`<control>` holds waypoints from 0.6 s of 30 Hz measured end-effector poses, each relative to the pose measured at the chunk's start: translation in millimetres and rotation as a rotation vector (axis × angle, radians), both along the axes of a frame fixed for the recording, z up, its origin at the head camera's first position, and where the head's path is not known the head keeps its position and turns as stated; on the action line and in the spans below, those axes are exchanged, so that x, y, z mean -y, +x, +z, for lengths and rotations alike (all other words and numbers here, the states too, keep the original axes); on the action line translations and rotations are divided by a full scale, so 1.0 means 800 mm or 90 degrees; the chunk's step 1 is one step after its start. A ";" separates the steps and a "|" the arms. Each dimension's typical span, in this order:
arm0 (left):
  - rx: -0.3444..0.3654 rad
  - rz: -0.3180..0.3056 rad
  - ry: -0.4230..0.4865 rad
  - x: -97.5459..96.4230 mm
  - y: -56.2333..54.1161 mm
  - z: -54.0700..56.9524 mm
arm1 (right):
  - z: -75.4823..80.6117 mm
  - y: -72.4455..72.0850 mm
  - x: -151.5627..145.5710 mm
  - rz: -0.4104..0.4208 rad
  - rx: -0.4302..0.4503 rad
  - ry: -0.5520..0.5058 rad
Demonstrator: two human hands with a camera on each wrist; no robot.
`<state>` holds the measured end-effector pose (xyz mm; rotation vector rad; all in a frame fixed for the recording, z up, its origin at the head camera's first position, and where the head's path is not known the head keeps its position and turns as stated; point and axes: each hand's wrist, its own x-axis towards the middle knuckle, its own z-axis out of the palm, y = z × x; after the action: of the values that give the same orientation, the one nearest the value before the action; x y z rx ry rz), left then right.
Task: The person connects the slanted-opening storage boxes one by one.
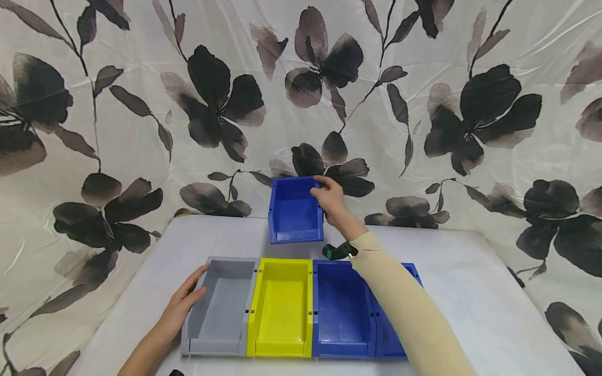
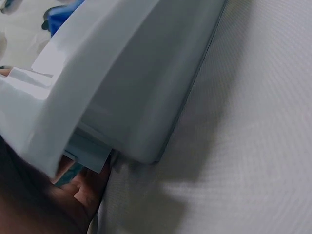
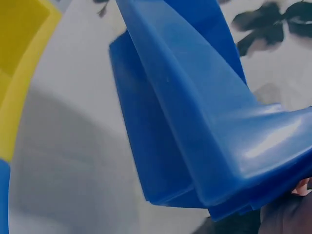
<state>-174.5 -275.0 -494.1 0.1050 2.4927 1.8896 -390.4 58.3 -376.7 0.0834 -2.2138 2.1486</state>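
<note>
My right hand (image 1: 331, 199) grips a small blue bin (image 1: 296, 211) by its right rim and holds it up beyond the row of bins, tilted so its inside faces me. In the right wrist view this blue bin (image 3: 195, 122) fills the middle, over the table. At the row's left end, my left hand (image 1: 185, 300) holds the side wall of a grey bin (image 1: 221, 308), thumb over the rim. To its right stand a yellow bin (image 1: 284, 308) and a blue bin (image 1: 343, 308). Another blue bin (image 1: 390, 331) at the right end is partly hidden by my right sleeve.
The bins stand side by side on a white-covered table (image 1: 470, 303). A cloth with dark flowers (image 1: 324, 68) hangs behind the table and at both sides. A small black object (image 1: 176, 373) shows at the bottom edge, near my left forearm.
</note>
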 end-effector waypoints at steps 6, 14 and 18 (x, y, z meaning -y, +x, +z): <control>-0.010 -0.009 -0.004 0.000 -0.004 -0.001 | 0.033 0.025 -0.035 0.036 0.007 0.024; -0.008 -0.001 -0.009 0.002 -0.001 -0.001 | 0.056 0.063 -0.080 0.052 -0.049 0.137; -0.009 -0.008 -0.009 0.002 0.001 -0.003 | 0.062 0.081 -0.108 0.035 -0.065 0.235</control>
<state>-173.5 -276.6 -496.4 0.1342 2.5076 1.8728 -325.3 144.5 -327.2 0.2655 -2.5415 1.6875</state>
